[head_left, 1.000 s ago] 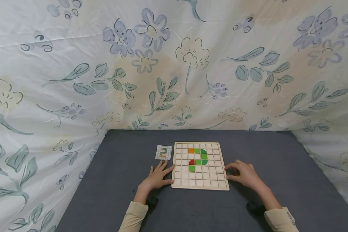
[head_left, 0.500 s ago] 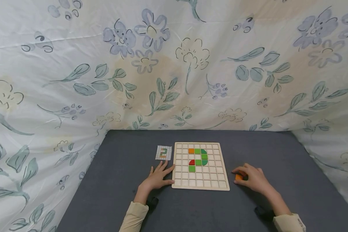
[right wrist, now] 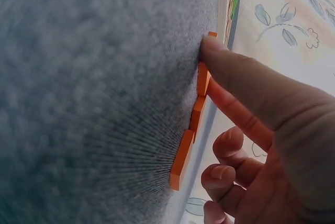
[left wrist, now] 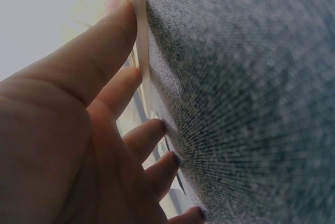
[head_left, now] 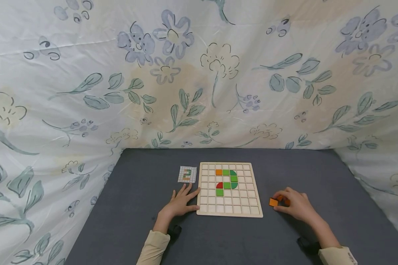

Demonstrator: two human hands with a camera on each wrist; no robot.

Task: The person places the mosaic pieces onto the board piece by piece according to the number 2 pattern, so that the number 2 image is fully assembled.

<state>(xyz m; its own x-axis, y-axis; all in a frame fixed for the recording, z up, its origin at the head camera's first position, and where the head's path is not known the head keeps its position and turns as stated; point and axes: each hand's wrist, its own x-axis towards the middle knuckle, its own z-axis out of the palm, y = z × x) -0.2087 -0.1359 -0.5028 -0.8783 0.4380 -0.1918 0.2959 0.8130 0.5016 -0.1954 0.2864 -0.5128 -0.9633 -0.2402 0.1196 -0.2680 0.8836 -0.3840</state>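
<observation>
A light wooden grid board (head_left: 230, 210) lies on the dark table, with several green tiles (head_left: 233, 179), an orange tile (head_left: 219, 172) and a red rounded tile (head_left: 219, 185) in its cells. My left hand (head_left: 177, 203) lies spread, its thumb and index finger touching the board's left edge. Right of the board, my right hand (head_left: 293, 204) has its thumb and index finger on either side of a loose orange tile (head_left: 273, 202). In the right wrist view, more orange tiles (right wrist: 182, 160) lie in a row by the thumb (right wrist: 230, 62); the index fingertip is hidden.
A small printed pattern card (head_left: 187, 175) lies at the board's upper left, just beyond the left fingertips. Floral cloth (head_left: 219, 92) stands behind and beside the dark table (head_left: 219, 239).
My right hand has moved right from the board's right edge to the loose orange tiles, which have come into view from under it. The left hand and the board are still.
</observation>
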